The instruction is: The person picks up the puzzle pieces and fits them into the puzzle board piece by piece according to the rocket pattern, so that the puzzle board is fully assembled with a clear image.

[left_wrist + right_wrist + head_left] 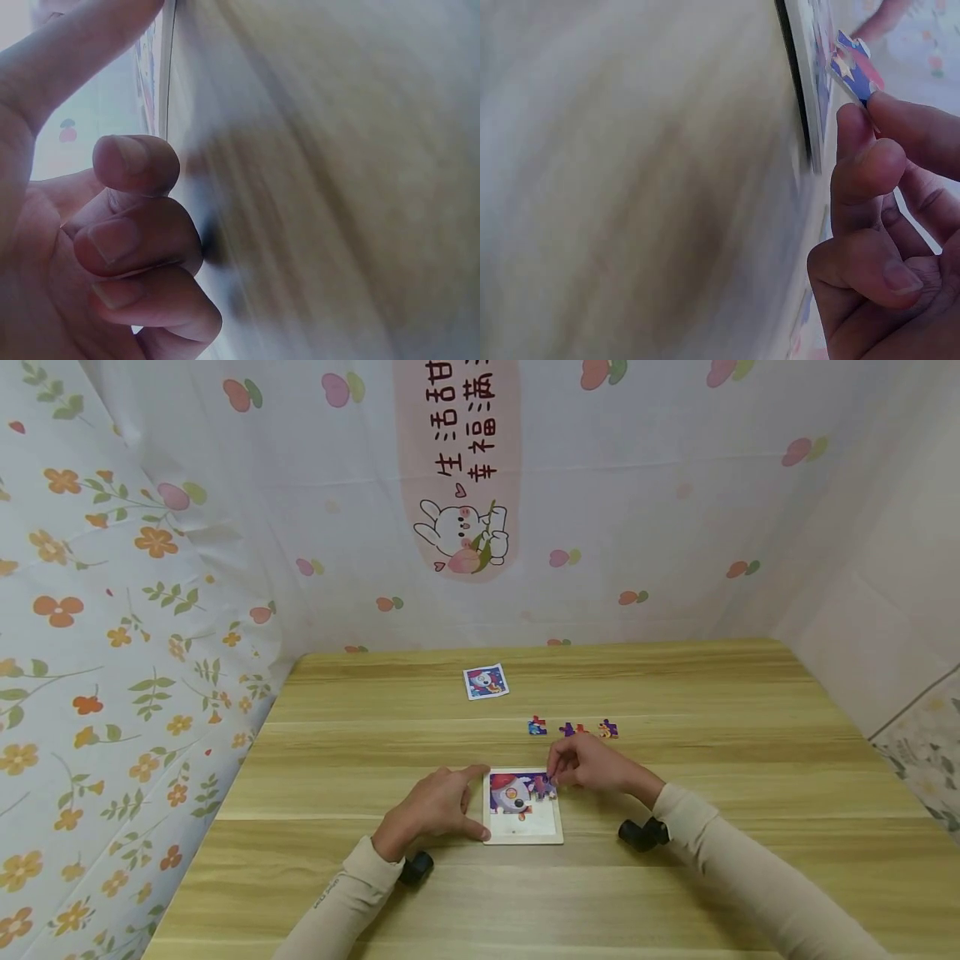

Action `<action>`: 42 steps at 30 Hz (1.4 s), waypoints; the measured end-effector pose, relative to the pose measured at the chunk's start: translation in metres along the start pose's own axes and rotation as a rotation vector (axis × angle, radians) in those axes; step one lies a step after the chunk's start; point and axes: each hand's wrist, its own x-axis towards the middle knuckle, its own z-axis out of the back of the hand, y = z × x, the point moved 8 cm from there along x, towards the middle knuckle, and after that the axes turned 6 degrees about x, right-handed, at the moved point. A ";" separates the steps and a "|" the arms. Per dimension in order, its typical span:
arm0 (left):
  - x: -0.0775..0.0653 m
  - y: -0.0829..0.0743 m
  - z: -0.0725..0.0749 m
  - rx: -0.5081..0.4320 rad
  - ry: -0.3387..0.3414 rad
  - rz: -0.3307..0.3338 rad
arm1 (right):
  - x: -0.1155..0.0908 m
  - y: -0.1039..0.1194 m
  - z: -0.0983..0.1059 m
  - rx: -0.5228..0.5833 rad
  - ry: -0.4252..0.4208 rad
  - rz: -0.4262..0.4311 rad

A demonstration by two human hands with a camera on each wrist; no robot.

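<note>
A square jigsaw tray (525,839) with a pale rim lies in front of me, its upper left filled with a picture of a white-faced, red-topped character (510,793). My right hand (588,764) pinches a jigsaw piece (857,71) between thumb and index finger, over the tray's upper right part. That piece is blue and pink with a yellow star, and tilted in the right wrist view. At the tray's left side, my left hand (435,803) rests thumb and index finger on the two corners. Its other fingers (139,240) bend loosely beside the tray.
Beyond the tray lie loose jigsaw pieces: a blue and red one (537,726), a purple and red one (570,729) and a purple and yellow one (608,728). Farther back lies a small picture card (486,682). The wooden table (360,735) meets a patterned curtain (622,527).
</note>
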 end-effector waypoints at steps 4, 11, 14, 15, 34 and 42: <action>0.000 0.000 0.000 0.004 0.004 0.002 | -0.001 0.002 -0.008 -0.004 0.006 0.025; -0.001 -0.001 0.000 0.017 0.005 -0.007 | -0.001 0.003 -0.014 -0.068 -0.020 0.035; 0.000 -0.001 0.000 0.013 0.007 -0.003 | -0.002 0.006 -0.015 -0.088 -0.037 0.032; 0.000 -0.001 0.000 0.012 0.007 -0.003 | -0.002 0.007 -0.016 -0.093 -0.042 0.030; -0.001 -0.001 0.001 0.018 0.004 -0.004 | -0.002 0.019 -0.022 -0.273 -0.143 -0.008; -0.001 0.000 0.000 0.020 0.009 0.006 | -0.001 0.018 -0.023 -0.327 -0.161 -0.037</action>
